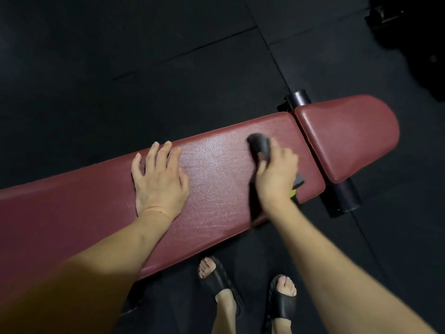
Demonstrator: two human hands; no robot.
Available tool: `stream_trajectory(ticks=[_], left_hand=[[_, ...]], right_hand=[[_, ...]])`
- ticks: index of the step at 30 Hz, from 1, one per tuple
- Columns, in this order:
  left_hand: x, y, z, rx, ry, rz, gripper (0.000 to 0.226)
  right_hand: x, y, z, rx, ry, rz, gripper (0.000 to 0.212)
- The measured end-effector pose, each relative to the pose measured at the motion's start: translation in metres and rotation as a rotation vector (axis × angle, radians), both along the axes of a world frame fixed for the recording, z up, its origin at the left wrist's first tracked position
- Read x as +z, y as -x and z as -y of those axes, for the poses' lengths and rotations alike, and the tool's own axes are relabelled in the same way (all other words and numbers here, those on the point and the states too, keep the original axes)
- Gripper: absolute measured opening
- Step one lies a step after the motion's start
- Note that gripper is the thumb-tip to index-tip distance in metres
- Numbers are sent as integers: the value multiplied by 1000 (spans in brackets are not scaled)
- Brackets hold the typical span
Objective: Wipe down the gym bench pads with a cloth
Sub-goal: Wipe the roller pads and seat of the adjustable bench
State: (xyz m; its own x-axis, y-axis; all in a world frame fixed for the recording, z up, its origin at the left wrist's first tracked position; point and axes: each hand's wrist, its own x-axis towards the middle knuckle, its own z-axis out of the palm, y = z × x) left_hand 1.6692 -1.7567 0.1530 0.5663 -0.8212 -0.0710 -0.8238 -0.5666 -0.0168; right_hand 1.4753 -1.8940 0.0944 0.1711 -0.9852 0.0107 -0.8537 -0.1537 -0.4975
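Left hand (159, 175) laid flat, fingers spread, palm down on long maroon back pad (96, 213). Dark cloth (258, 143) gripped in right hand (277, 172), fingers curled round it, pressed against back pad near gap before seat pad (346, 136). Both forearms extended forward.

Dark rubber floor mats (120, 56) cover the room, their seams running diagonally across. The light is dim. A black piece of equipment (409, 32), too dark to identify, sits far right.

Dark grey cloth (258, 143), bunched, lies on the long maroon pad (216, 169), near the short pad (346, 138).
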Motion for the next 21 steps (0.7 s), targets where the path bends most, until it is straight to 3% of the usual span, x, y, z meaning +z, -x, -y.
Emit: stream_trajectory(ticks=[4, 7, 9, 11, 13, 15, 19, 21], left_hand=[[2, 2, -1, -31, 49, -11, 47], [3, 4, -4, -115, 44, 11, 45], [3, 2, -4, -169, 25, 29, 42], [4, 2, -5, -198, 12, 33, 41], [8, 7, -10, -234, -6, 33, 42], [13, 19, -23, -230, -7, 12, 44], [11, 49, -52, -128, -5, -35, 52], [8, 54, -56, -117, -51, -23, 59]], right_hand=[[23, -28, -89, 357, 8, 119, 54], [13, 2, -57, 556, 81, 68, 52], [2, 29, -13, 479, 102, -33, 49], [-7, 56, 18, 264, 48, -50, 47], [-9, 57, 15, 62, 0, -29, 50], [0, 35, -23, 1, -40, -17, 56], [24, 6, -123, 328, -31, 105, 62], [20, 21, -121, 511, 21, 129, 57]])
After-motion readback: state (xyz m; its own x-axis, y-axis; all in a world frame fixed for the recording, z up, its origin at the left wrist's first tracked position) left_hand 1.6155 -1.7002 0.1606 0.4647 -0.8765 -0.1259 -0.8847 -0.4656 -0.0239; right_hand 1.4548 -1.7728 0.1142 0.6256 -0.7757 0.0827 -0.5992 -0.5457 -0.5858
